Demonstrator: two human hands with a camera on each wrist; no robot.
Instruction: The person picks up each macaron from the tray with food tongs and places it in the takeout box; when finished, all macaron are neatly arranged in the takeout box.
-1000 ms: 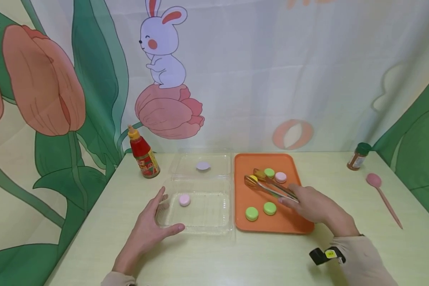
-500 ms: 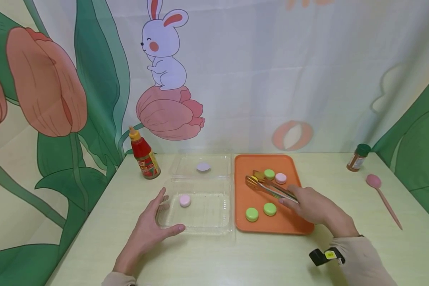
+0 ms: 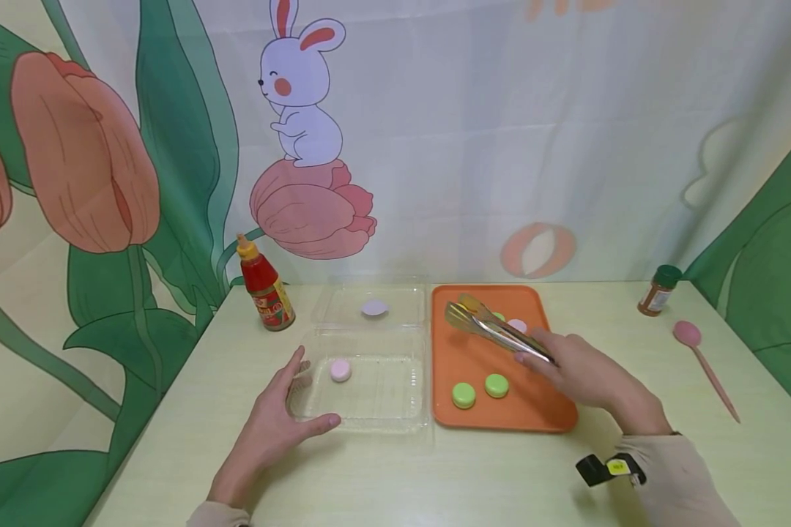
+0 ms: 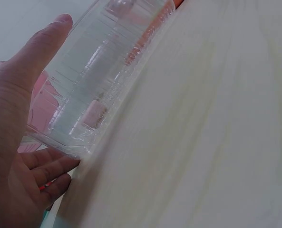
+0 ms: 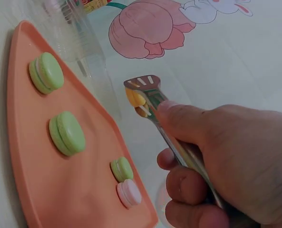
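Note:
My right hand (image 3: 583,369) grips metal tongs (image 3: 501,334), raised over the orange tray (image 3: 521,410). Between the tong tips is a yellow macaron (image 5: 135,98), clearest in the right wrist view. Two green macarons (image 3: 463,395) lie near the tray's front; another green macaron (image 5: 122,169) and a pink macaron (image 5: 129,193) sit farther back, partly behind the tongs in the head view. My left hand (image 3: 277,413) spreads at the left end of a clear plastic container (image 3: 376,423), thumb along its front, fingertips by its corner. Inside lies one pink macaron (image 3: 340,370).
The container's lid (image 3: 409,300) lies folded back, with a pale oval piece (image 3: 373,307) on it. A red sauce bottle (image 3: 266,289) stands back left. On the right are a spice jar (image 3: 660,290) with green cap and a pink spoon (image 3: 705,366). A printed curtain (image 3: 435,146) hangs behind.
The tongs have lifted off the tray with the yellow macaron, their tips rising slightly and shifting left. My left hand and the container have stayed in place.

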